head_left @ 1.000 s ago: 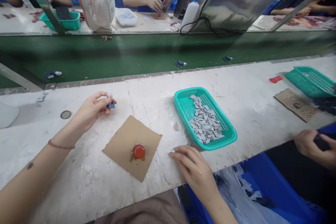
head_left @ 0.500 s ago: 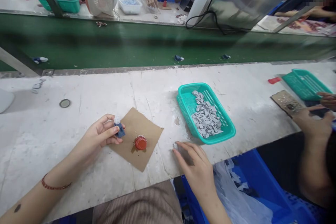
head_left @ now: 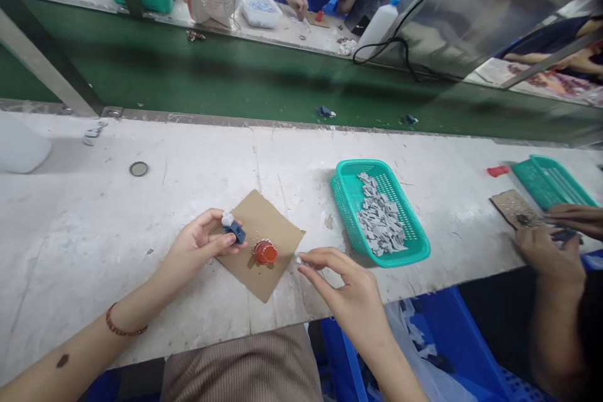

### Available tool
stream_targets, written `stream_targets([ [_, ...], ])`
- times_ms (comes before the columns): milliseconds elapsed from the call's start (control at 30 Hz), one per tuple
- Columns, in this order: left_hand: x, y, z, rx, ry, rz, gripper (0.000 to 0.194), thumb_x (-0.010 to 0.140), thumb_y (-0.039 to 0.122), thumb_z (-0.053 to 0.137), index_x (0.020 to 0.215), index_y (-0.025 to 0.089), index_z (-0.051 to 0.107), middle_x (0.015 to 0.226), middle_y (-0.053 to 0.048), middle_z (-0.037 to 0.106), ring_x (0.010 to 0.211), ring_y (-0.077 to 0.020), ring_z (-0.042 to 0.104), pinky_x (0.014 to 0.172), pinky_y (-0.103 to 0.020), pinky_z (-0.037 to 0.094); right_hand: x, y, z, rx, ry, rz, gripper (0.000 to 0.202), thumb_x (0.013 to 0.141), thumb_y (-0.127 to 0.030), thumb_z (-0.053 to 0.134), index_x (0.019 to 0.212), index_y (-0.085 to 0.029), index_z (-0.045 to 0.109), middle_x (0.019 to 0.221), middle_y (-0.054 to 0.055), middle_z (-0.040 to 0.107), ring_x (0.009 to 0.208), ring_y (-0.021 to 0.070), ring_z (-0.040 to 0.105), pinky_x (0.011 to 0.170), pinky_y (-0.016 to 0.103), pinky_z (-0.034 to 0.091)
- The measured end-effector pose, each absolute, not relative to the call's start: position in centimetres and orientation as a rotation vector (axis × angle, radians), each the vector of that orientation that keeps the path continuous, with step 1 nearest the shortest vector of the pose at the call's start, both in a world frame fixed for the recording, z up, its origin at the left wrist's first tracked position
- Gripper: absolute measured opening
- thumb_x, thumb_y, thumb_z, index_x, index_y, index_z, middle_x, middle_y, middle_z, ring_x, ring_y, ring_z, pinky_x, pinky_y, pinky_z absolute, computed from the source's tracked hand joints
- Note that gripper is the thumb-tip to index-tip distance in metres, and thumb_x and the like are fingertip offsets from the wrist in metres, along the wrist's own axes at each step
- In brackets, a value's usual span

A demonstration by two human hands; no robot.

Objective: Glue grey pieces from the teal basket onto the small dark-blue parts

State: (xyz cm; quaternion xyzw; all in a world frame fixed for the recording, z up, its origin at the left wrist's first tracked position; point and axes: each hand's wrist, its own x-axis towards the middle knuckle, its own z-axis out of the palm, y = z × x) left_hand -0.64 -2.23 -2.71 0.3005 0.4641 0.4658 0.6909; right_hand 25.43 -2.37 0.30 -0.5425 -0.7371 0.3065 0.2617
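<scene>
on our white bench [head_left: 98, 232] lies a card [head_left: 252, 210]; our left hand [head_left: 195, 246] pinches a blue piece [head_left: 237, 233], our right hand [head_left: 353, 289] a pale bit [head_left: 298, 260].

The small part [head_left: 234, 231] is navy and white, the basket [head_left: 351, 185] teal.

The cap [head_left: 265, 252] sits on the card [head_left: 285, 235], the basket [head_left: 346, 195] of pieces [head_left: 381, 223] to its right, the crown cap [head_left: 138, 169] far left, all on the table [head_left: 211, 157].
</scene>
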Motion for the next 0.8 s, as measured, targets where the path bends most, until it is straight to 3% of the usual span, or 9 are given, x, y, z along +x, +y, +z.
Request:
stream_targets([
  [467, -0.5, -2.3, -2.7, 0.703, 0.967, 1.084, 0.017, 0.083, 0.026, 0.072, 0.093, 0.02, 0.06, 0.09, 0.0, 0.069, 0.089, -0.0151, 0.071, 0.08, -0.025, 0.057, 21.1, -0.3, 0.8, -1.329, -2.236, 0.885, 0.011, 0.087, -0.012, 0.065, 0.083, -0.019, 0.073, 0.086, 0.006, 0.068, 0.084, 0.0205, 0.066, 0.075, 0.034, 0.053],
  [633, -0.2, -2.7, -2.3, 0.719, 0.953, 1.084, 0.013, 0.084, 0.023, 0.071, 0.09, 0.02, 0.06, 0.094, 0.0, 0.069, 0.082, -0.012, 0.069, 0.077, -0.024, 0.057, 21.1, 0.6, 2.4, -1.425, -1.878, 1.239, 0.004, 0.081, -0.024, 0.072, 0.079, -0.023, 0.076, 0.085, 0.005, 0.073, 0.082, 0.0197, 0.068, 0.076, 0.034, 0.055],
  [800, 0.1, -3.2, -1.9, 0.72, 0.913, 1.089, 0.014, 0.081, 0.019, 0.073, 0.086, 0.019, 0.061, 0.099, -0.002, 0.072, 0.078, -0.0118, 0.069, 0.072, -0.025, 0.057, 20.6, 1.5, 3.2, -1.366, -1.375, 1.679, 0.011, 0.069, -0.032, 0.083, 0.074, -0.024, 0.077, 0.087, 0.004, 0.075, 0.08, 0.0173, 0.069, 0.072, 0.029, 0.057],
])
